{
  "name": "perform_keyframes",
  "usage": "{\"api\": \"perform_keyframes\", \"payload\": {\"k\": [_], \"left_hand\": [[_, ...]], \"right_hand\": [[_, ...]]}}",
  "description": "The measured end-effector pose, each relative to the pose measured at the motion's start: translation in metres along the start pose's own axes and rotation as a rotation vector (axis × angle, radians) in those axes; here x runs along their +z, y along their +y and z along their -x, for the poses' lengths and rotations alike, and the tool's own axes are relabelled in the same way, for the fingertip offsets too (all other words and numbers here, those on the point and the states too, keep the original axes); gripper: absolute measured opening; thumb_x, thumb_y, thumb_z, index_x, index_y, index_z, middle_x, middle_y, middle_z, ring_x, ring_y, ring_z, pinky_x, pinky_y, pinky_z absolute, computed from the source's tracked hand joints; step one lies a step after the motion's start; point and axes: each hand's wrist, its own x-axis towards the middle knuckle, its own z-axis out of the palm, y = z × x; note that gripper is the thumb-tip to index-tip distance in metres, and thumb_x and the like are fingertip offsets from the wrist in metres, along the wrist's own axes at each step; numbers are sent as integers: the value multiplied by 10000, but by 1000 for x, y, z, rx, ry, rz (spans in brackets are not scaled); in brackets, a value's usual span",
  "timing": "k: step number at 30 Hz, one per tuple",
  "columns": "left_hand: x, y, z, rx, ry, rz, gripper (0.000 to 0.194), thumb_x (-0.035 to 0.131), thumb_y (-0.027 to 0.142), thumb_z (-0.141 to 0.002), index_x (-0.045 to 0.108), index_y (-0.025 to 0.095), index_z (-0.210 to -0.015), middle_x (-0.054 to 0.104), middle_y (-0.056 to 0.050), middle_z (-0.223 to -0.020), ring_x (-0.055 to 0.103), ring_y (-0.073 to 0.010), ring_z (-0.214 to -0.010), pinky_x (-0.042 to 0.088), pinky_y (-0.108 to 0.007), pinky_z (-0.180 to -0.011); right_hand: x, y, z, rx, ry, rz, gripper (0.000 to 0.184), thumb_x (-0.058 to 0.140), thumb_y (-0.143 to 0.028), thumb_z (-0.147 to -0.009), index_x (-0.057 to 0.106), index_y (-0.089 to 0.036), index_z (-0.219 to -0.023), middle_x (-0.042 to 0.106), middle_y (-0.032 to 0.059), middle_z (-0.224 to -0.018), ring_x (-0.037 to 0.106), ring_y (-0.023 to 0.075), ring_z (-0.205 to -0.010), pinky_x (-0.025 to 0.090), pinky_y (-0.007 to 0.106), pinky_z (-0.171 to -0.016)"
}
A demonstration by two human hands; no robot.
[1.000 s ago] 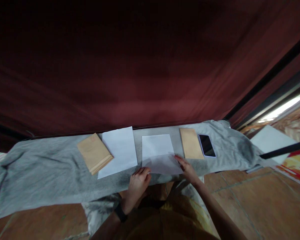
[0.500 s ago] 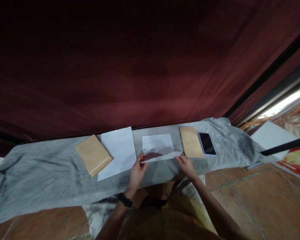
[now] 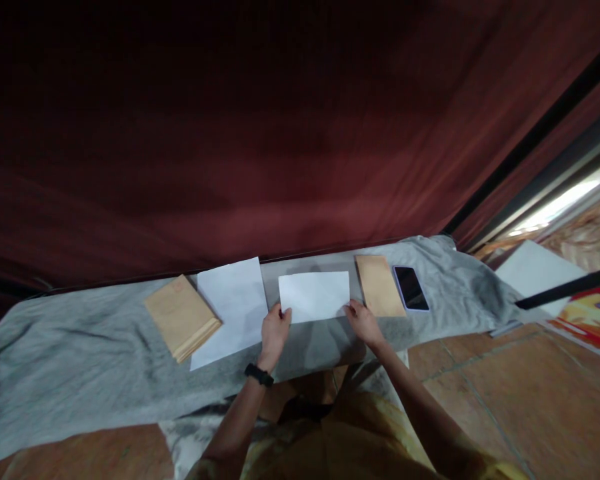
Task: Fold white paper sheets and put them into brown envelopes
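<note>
A white sheet of paper (image 3: 314, 297) lies nearly flat between my hands, its long side facing me. My left hand (image 3: 275, 330) pinches its near left corner, thumb on top. At the near right corner my right hand (image 3: 363, 321) grips the same sheet. Just left of my left hand is a larger stack of white paper (image 3: 235, 300), partly under a pile of brown envelopes (image 3: 181, 313). A single brown envelope (image 3: 380, 285) rests to the right of the held sheet.
A grey cloth (image 3: 95, 360) covers the long narrow surface. Right of the single envelope lies a phone (image 3: 411, 288). Behind the surface hangs a dark red curtain (image 3: 280, 167). A black bar (image 3: 570, 288) and a red-yellow printed box (image 3: 593, 317) stand at far right.
The held sheet, seen edge-on and raised before, has tipped down and now shows its broad face. Both hands still grip its near corners. The view has shifted slightly.
</note>
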Motion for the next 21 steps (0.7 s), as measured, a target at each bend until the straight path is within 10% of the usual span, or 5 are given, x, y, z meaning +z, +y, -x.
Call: {"api": "perform_keyframes", "payload": {"k": [11,21], "left_hand": [[14,0,19,33,33,-79,432,519,251,-972,514,169,-1396,770,-110,-1050,742,-243,-860,518,-306,-711],[26,9,29,355,218,-353,489,445,165,-966,512,174,-1450,549,-170,-1453,569,-314,-1278,482,-474,-1047]], "right_hand": [[12,-3,22,53,-17,148,420,395,-303,-1009,522,-149,-1379,760,123,-1006,718,264,-882,516,343,-788],[20,-26,16,-75,64,219,409,419,-282,-1015,585,-121,-1353,659,193,-1263,604,300,-1152,480,462,-994]]}}
